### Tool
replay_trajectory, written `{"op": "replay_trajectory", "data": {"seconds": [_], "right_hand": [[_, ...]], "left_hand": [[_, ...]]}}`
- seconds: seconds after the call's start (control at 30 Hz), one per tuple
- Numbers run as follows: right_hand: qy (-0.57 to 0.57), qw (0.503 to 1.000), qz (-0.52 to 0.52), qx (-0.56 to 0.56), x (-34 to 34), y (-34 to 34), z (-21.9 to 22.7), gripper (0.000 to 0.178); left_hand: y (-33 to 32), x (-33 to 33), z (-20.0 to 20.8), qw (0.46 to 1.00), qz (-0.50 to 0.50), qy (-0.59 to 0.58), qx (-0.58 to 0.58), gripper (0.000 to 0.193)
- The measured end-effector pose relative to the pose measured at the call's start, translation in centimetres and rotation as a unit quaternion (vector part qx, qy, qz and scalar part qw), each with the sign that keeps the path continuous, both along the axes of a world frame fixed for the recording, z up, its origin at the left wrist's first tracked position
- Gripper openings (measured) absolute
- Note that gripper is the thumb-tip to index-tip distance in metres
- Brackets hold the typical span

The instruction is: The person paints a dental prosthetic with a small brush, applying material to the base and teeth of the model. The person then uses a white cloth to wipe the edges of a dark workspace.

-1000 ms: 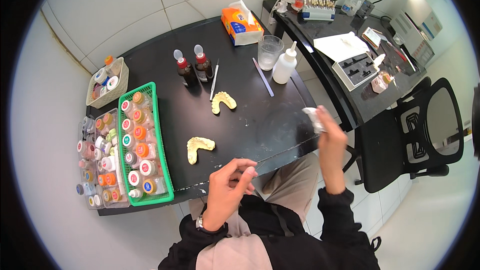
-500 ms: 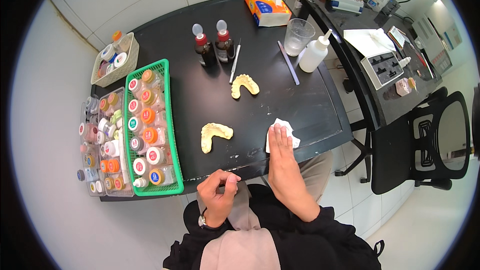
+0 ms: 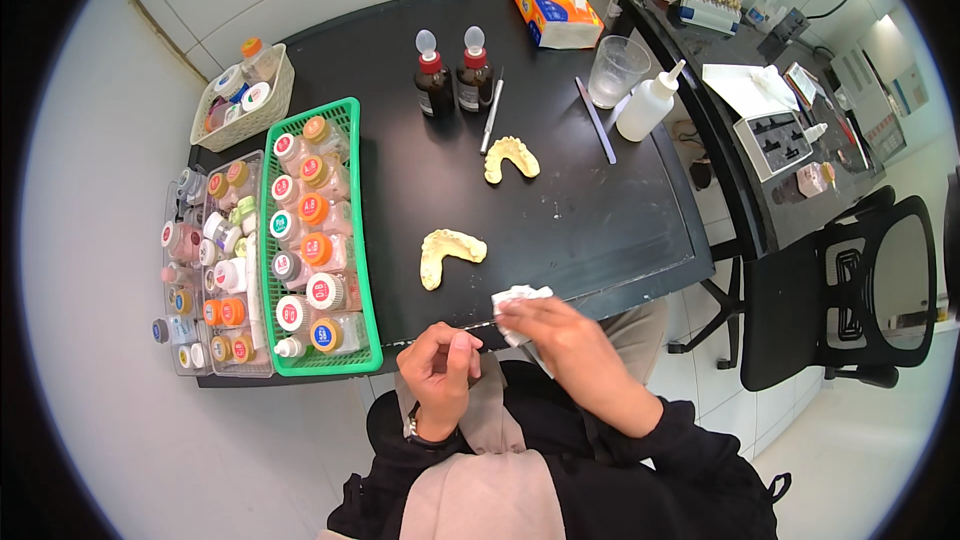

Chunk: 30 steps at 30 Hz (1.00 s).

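Observation:
My right hand (image 3: 578, 352) presses a crumpled white tissue (image 3: 514, 298) against the front edge of the black table (image 3: 610, 230), its fingers over the tissue and slightly blurred. Just left of it, my left hand (image 3: 440, 375) is curled closed at the table edge, with nothing visible in it. A pale yellow dental cast (image 3: 448, 247), shaped like an arch, lies on the tabletop beyond my left hand. Farther back sits a second dental cast (image 3: 511, 152). White specks and smears mark the black surface.
On the left stand a green basket (image 3: 366, 280) of capped jars, clear trays and a cream basket (image 3: 285, 90). Toward the back are two brown bottles (image 3: 435, 100), a metal instrument (image 3: 492, 120), a purple strip (image 3: 596, 122), a glass (image 3: 618, 70), a white squeeze bottle (image 3: 648, 108) and a tissue pack (image 3: 556, 15).
My right hand has moved left and nearer with the tissue, from the tabletop to its front edge. My left hand stays curled at about the same place. The whole view has shifted slightly.

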State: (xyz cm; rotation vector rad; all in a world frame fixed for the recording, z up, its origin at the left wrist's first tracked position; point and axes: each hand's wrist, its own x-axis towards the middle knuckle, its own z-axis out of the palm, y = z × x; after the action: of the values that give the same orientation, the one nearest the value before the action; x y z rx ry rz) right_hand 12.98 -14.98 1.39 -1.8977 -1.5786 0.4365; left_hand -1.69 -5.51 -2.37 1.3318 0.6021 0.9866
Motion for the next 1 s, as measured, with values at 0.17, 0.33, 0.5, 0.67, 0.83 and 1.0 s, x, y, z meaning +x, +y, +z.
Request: {"op": "replay_trajectory", "data": {"seconds": [0.17,0.33,0.5,0.67,0.83,1.0], "right_hand": [[-0.081,0.991,-0.109,0.017,2.4,0.2,-0.5,0.026],[0.033,0.949,-0.295,0.106,8.6,-0.9,1.2,0.008],[-0.125,0.939,-0.321,0.005,9.8,-2.3,0.8,0.011],[-0.005,0.971,-0.239,0.0,2.1,1.2,0.8,0.009],[-0.036,0.984,-0.171,0.022,-2.7,4.1,-0.3,0.011],[-0.068,0.995,-0.079,0.009,-5.9,5.8,-0.5,0.024]], "left_hand": [[0.1,0.1,0.0,1.0,-0.001,0.009,0.025,0.026],[0.1,-0.4,0.1,1.0,0.005,0.0,0.019,0.025],[0.1,-1.3,-0.5,0.99,0.027,0.028,0.136,0.024],[-0.5,-1.3,-2.3,0.989,0.078,-0.09,0.093,0.047],[-0.9,-1.1,-3.8,0.971,0.104,-0.193,0.099,0.063],[-1.2,-0.6,-4.3,0.966,0.11,-0.21,0.103,0.063]]}}
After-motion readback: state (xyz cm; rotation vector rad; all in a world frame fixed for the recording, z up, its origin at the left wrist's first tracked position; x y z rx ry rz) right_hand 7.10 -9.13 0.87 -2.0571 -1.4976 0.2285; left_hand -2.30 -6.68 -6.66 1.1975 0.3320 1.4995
